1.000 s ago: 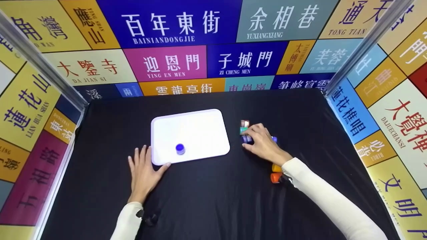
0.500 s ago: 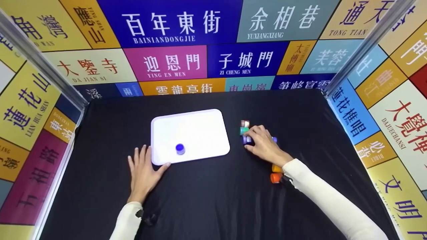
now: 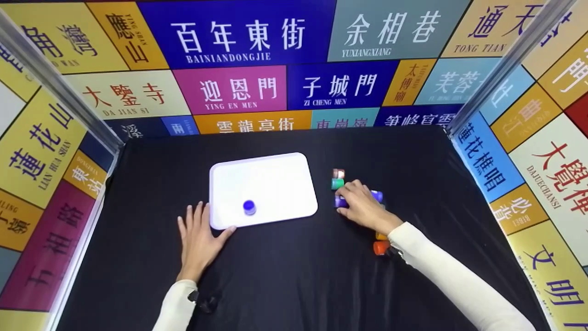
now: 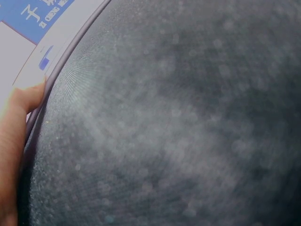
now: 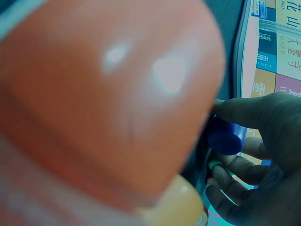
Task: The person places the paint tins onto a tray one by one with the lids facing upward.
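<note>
On a black cloth (image 3: 294, 276) walled by glossy street-sign panels, the right hand (image 3: 363, 207) curls round a small purple jar (image 3: 341, 201) lying right of a smooth white tray (image 3: 275, 184); the left hand (image 3: 198, 239) rests flat, fingers spread, thumb at the tray's corner. Left wrist: thumb (image 4: 19, 122) against the tray rim, woven cloth close up. Right wrist: a blurred orange cap (image 5: 103, 99) looms; fingers (image 5: 244, 113) grip the blue-purple jar (image 5: 228, 136).

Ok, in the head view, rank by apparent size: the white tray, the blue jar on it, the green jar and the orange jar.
1. White tray, by far the largest.
2. Blue jar, green jar and orange jar look alike; the orange one is partly hidden by the right sleeve, so no ranking among them.
</note>
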The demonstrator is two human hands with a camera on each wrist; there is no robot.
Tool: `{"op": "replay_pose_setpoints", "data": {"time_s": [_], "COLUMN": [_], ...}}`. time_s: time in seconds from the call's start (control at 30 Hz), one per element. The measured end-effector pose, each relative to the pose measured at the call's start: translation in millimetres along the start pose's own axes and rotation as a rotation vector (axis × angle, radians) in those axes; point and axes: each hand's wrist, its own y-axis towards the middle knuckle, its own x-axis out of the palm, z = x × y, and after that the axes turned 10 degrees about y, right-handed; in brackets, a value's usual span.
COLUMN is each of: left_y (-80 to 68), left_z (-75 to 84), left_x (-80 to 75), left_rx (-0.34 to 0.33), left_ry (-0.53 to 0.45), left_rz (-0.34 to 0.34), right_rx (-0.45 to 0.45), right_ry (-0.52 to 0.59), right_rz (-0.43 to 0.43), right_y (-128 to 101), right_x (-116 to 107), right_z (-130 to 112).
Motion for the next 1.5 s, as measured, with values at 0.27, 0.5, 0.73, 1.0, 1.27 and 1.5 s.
{"op": "replay_pose_setpoints", "data": {"time_s": [0.27,0.5,0.73,1.0,1.27,1.5], "left_y": [-1.5,0.0,-0.1,1.2,1.8,0.4], "left_z": [0.6,0.9,-1.3,0.4,0.9,0.6], "left_x": [0.5,1.0,0.0,0.9,1.4,1.5], "left_rx": [0.002,0.007,-0.003,-0.002,0.001,0.002], "left_ry": [-0.001,0.005,0.005,0.005,0.008,0.002], "left_rz": [0.008,0.007,-0.012,-0.017,-0.012,0.006], "right_rx": [0.016,0.061,0.054,0.027,0.023,0.005], "right_ry": [0.017,0.092,0.145,0.162,0.208,0.249], "right_rz": [-0.007,0.016,0.050,0.132,0.162,0.171], "right_y": [1.0,3.2,14.2,23.6,32.3,41.9], "right_x": [-1.2,-0.6,8.0,18.9,31.2,46.2], "right_z": [-7.0,-18.5,-28.7,-37.9,-47.1,-57.0]}}
